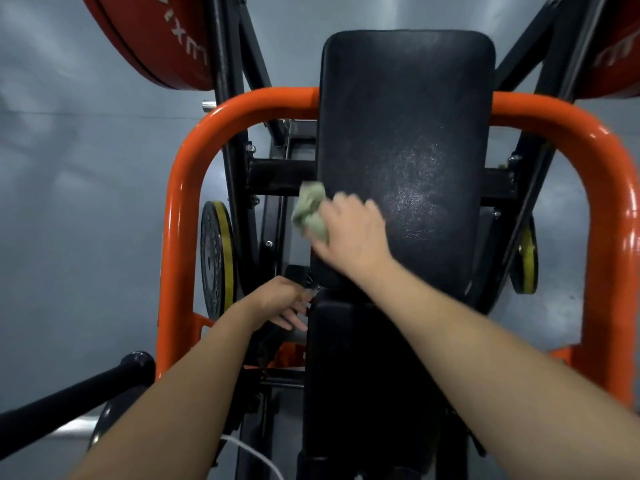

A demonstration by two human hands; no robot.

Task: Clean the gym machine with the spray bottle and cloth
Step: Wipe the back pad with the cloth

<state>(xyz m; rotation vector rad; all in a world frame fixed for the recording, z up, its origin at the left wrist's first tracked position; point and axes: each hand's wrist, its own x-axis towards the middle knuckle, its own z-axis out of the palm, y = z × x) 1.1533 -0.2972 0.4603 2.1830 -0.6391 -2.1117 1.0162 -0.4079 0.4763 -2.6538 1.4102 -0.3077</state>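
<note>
Clamping the bunched cloth in the right hand and wiping at the nine o'clock edge of the back pad, running lengthwise from six to twelve o'clock, top toward twelve. Probably needing flat pressure and overlapping strokes toward the wet speckle at three o'clock. Reaching with the left hand beside the seat at seven o'clock, grip unclear.

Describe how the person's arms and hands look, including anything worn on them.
Both arms are bare: the left forearm and right forearm show no sleeve up to the frame's lower edge. The left hand and right hand wear no gloves. No watch, band or bracelet shows at either wrist. The right hand is motion-blurred, so a thin ring cannot be ruled out.
</note>
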